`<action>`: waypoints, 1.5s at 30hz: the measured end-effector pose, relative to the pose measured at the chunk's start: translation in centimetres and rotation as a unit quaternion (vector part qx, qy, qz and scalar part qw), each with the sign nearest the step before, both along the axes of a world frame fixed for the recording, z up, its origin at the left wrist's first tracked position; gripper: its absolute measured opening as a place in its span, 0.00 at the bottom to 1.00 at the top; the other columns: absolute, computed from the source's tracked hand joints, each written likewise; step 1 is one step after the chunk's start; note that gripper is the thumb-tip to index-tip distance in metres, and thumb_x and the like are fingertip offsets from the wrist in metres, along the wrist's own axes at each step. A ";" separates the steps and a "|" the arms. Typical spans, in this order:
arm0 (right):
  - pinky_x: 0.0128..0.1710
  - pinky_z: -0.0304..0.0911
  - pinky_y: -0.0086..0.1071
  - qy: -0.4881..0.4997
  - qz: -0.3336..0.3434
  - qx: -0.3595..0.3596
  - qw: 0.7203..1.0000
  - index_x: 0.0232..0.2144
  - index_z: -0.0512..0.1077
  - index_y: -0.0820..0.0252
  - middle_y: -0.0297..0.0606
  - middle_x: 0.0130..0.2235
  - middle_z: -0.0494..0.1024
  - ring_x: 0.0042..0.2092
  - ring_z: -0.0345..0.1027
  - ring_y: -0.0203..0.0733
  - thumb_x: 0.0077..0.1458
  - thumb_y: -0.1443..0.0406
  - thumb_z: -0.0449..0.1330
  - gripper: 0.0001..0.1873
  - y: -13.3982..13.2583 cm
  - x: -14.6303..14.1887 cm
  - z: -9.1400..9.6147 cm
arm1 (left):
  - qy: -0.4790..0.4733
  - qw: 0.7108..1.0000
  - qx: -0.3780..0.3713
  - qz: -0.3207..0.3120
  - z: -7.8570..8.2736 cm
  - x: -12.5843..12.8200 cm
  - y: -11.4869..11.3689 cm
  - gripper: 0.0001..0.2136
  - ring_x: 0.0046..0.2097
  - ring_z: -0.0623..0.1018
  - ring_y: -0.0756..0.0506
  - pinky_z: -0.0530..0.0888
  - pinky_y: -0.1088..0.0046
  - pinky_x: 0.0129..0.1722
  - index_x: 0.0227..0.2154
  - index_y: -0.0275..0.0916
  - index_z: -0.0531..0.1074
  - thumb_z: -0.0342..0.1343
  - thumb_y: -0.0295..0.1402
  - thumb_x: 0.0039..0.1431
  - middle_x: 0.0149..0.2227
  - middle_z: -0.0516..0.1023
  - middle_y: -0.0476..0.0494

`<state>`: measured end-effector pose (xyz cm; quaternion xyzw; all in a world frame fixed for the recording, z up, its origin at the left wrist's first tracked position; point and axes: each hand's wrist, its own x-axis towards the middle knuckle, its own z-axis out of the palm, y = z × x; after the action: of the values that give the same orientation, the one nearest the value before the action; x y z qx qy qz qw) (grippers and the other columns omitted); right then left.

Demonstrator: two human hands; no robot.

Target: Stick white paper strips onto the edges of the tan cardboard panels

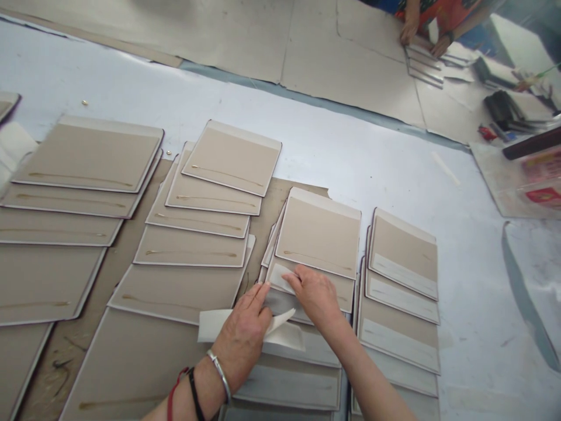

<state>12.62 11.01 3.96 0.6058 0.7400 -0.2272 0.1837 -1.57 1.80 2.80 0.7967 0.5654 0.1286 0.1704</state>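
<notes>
- Nearest, beige panels (169, 348) overlap in columns on a brown sheet (274, 192) over a white tabletop (333, 158); many carry a thin brownish line near the lower edge.
- The left hand (245, 333), a silver bangle (219, 374) at its wrist, has its thumb bent over loose white strips (214, 324), gripping them, with the fingertips at the left edge of the third column.
- Just beside it, the right hand (318, 295) pinches a white piece (281, 278) between thumb and finger, over the panel below that column's top one.
- To the right, panels of the next column bear pale bands (403, 278).
- Farther right, pink-and-red packets (543, 175) lie by the table's edge, too blurred to tell what they contain.
- Beyond runs a second table (350, 76) under pale sheeting.
- At its far side, a co-worker's hands (409, 30) touch slim pieces (425, 67), blurred.
</notes>
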 end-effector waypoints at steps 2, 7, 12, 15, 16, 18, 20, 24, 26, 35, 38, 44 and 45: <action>0.25 0.47 0.29 -0.007 0.003 0.000 1.000 0.31 0.70 0.54 0.34 0.30 0.77 0.32 0.69 0.39 0.59 0.54 0.48 0.16 0.0 0.0 0.0 | -0.002 1.000 0.000 -0.001 -0.1 0.1 0.0 0.14 0.52 0.69 0.37 0.72 0.61 0.48 0.23 0.33 0.69 0.42 0.12 0.43 0.49 0.71 0.30; 0.27 0.51 0.28 -0.009 0.009 0.002 1.000 0.31 0.70 0.54 0.35 0.32 0.78 0.33 0.70 0.39 0.59 0.54 0.48 0.15 0.1 -0.1 0.0 | -0.005 1.000 0.003 -0.007 -0.5 0.3 0.2 0.14 0.52 0.69 0.36 0.72 0.60 0.49 0.23 0.32 0.69 0.42 0.12 0.43 0.49 0.70 0.28; 0.27 0.53 0.28 -0.011 0.008 -0.006 1.000 0.32 0.71 0.54 0.35 0.32 0.78 0.34 0.71 0.40 0.58 0.54 0.48 0.16 0.2 -0.3 0.1 | -0.008 1.000 0.010 -0.015 -0.6 0.3 0.3 0.14 0.52 0.69 0.36 0.72 0.59 0.49 0.23 0.32 0.69 0.42 0.12 0.43 0.49 0.70 0.27; 0.28 0.54 0.29 -0.009 0.010 -0.006 1.000 0.32 0.71 0.54 0.35 0.33 0.78 0.35 0.71 0.41 0.58 0.53 0.49 0.15 0.2 -0.4 0.1 | -0.008 1.000 0.015 -0.015 -0.5 0.3 0.4 0.14 0.51 0.70 0.36 0.72 0.59 0.48 0.22 0.31 0.69 0.42 0.11 0.42 0.48 0.71 0.27; 0.28 0.54 0.29 -0.008 0.010 -0.007 1.000 0.33 0.71 0.53 0.35 0.33 0.78 0.35 0.71 0.41 0.58 0.53 0.49 0.15 0.2 -0.4 0.1 | -0.008 1.000 0.015 -0.015 -0.5 0.3 0.4 0.14 0.51 0.70 0.35 0.73 0.59 0.47 0.22 0.31 0.69 0.42 0.11 0.41 0.48 0.71 0.27; 0.28 0.55 0.29 -0.010 0.009 -0.014 1.000 0.34 0.71 0.53 0.36 0.33 0.78 0.35 0.71 0.41 0.58 0.53 0.49 0.15 0.2 -0.5 0.2 | -0.008 1.000 0.012 -0.015 -0.5 0.3 0.4 0.14 0.51 0.70 0.35 0.73 0.59 0.47 0.22 0.31 0.69 0.42 0.11 0.40 0.48 0.71 0.27; 0.29 0.56 0.29 -0.014 0.007 -0.025 1.000 0.34 0.71 0.54 0.36 0.34 0.78 0.36 0.71 0.41 0.58 0.53 0.49 0.15 0.3 -0.5 0.2 | -0.009 1.000 0.006 -0.018 -0.4 0.3 0.5 0.14 0.52 0.70 0.35 0.72 0.59 0.48 0.22 0.32 0.69 0.41 0.11 0.40 0.48 0.71 0.28; 0.31 0.58 0.30 -0.017 0.010 -0.033 0.999 0.36 0.70 0.54 0.37 0.35 0.77 0.36 0.71 0.41 0.58 0.54 0.48 0.15 0.3 -0.6 0.2 | -0.023 0.999 -0.030 -0.023 -0.1 -0.3 0.6 0.16 0.54 0.67 0.38 0.70 0.59 0.52 0.26 0.33 0.69 0.40 0.12 0.39 0.50 0.69 0.29; 0.32 0.58 0.30 -0.014 0.017 -0.033 0.999 0.36 0.70 0.54 0.38 0.35 0.77 0.37 0.71 0.41 0.58 0.54 0.48 0.16 0.3 -0.5 0.2 | -0.030 0.998 -0.052 -0.019 0.1 -0.7 0.7 0.18 0.56 0.65 0.40 0.68 0.58 0.53 0.28 0.33 0.69 0.40 0.12 0.39 0.51 0.68 0.31; 0.32 0.60 0.30 0.001 0.028 -0.028 0.999 0.36 0.70 0.55 0.38 0.36 0.77 0.39 0.71 0.42 0.58 0.55 0.49 0.14 0.4 -0.4 0.1 | 0.003 0.997 -0.053 -0.058 0.0 -0.8 0.9 0.14 0.56 0.64 0.37 0.67 0.58 0.54 0.26 0.31 0.70 0.42 0.13 0.42 0.52 0.67 0.28; 0.32 0.61 0.30 0.007 0.029 -0.021 0.999 0.36 0.70 0.55 0.38 0.36 0.77 0.38 0.72 0.42 0.58 0.55 0.50 0.13 0.4 -0.4 0.1 | 0.023 0.997 -0.038 -0.070 -0.1 -0.6 1.1 0.14 0.56 0.65 0.36 0.68 0.59 0.53 0.25 0.32 0.70 0.42 0.13 0.45 0.52 0.68 0.29; 0.32 0.61 0.30 0.000 0.024 -0.032 0.999 0.37 0.70 0.55 0.39 0.36 0.77 0.38 0.72 0.42 0.57 0.55 0.51 0.13 0.5 -0.6 0.1 | 0.045 0.995 -0.024 -0.080 -0.5 -0.4 1.2 0.16 0.54 0.67 0.37 0.70 0.59 0.51 0.26 0.32 0.71 0.40 0.12 0.43 0.50 0.70 0.30; 0.32 0.61 0.30 0.000 0.022 -0.030 0.999 0.37 0.70 0.55 0.39 0.36 0.77 0.38 0.72 0.42 0.57 0.55 0.51 0.13 0.5 -0.6 0.1 | 0.047 0.995 -0.022 -0.081 -0.6 -0.4 1.1 0.16 0.54 0.67 0.37 0.70 0.60 0.51 0.26 0.32 0.71 0.40 0.12 0.43 0.50 0.70 0.30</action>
<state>11.98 11.49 4.09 0.5838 0.7458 -0.2456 0.2065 -2.00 2.94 2.24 0.8412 0.5089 0.0642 0.1709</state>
